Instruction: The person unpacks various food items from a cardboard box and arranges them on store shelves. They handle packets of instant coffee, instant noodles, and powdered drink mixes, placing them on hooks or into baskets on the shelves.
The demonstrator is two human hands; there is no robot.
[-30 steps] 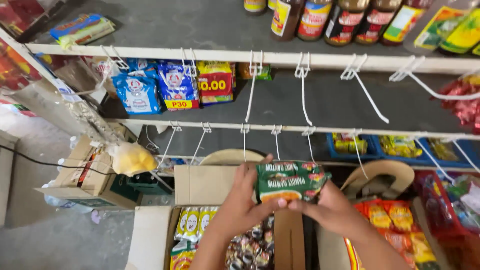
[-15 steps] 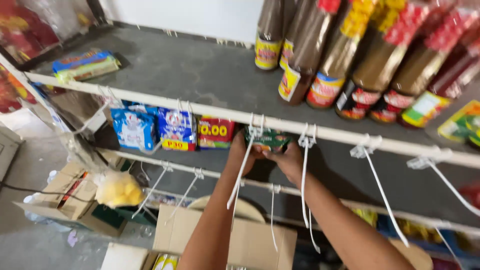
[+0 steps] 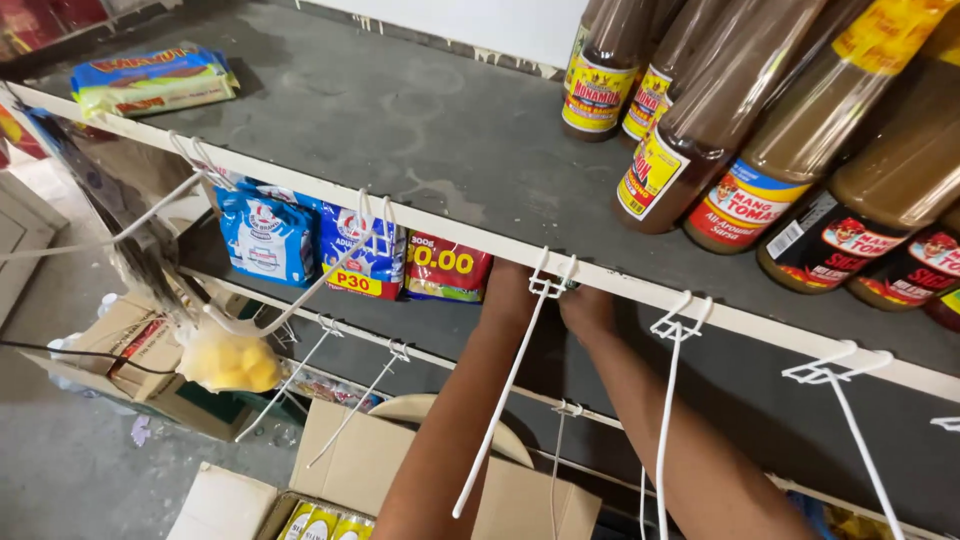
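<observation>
In the head view, both forearms reach up under the white front edge of the grey shelf [image 3: 420,130], beside a white wire hook [image 3: 520,365]. The left hand [image 3: 508,285] and right hand [image 3: 585,305] sit close together there. The shelf edge hides their fingers, so I cannot tell their grip; the green packet is out of sight.

White wire hooks [image 3: 510,400], grey shelf [image 3: 400,120] — brown sauce bottles [image 3: 700,120], blue-and-white packets [image 3: 265,235]
</observation>
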